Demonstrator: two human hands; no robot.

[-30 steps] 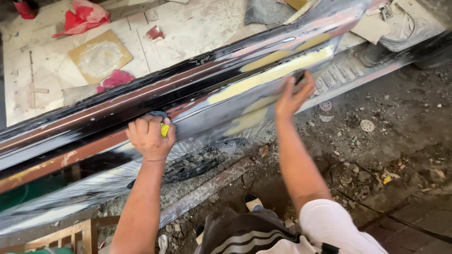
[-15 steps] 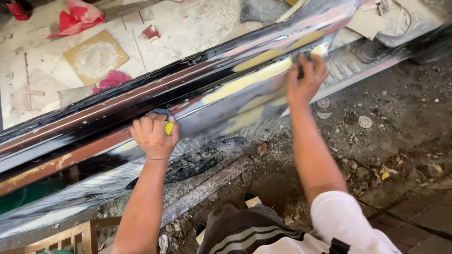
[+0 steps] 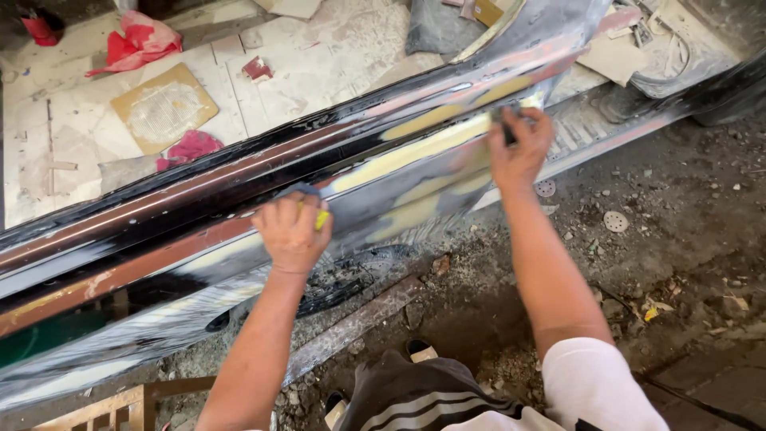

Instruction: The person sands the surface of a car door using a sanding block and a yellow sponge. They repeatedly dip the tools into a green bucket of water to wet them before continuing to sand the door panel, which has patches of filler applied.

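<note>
A long glossy black car body panel (image 3: 199, 199) with pale yellow filler patches (image 3: 415, 152) runs diagonally across the view. My left hand (image 3: 291, 231) presses a yellow sponge under a grey cloth (image 3: 319, 217) against the panel's middle. My right hand (image 3: 519, 148) grips a small dark sanding block (image 3: 504, 128) flat on the filler patch further up the panel to the right.
Beyond the panel lies a dusty white floor (image 3: 319, 48) with red rags (image 3: 136, 44), a square of cardboard (image 3: 163, 108) and scraps. The near ground (image 3: 678, 263) is dirt with round sanding discs (image 3: 616, 221) and debris. A wooden frame (image 3: 120, 403) stands at bottom left.
My right hand has slid the sanding block up and to the right along the filler patch. My left hand has stayed in place on the panel.
</note>
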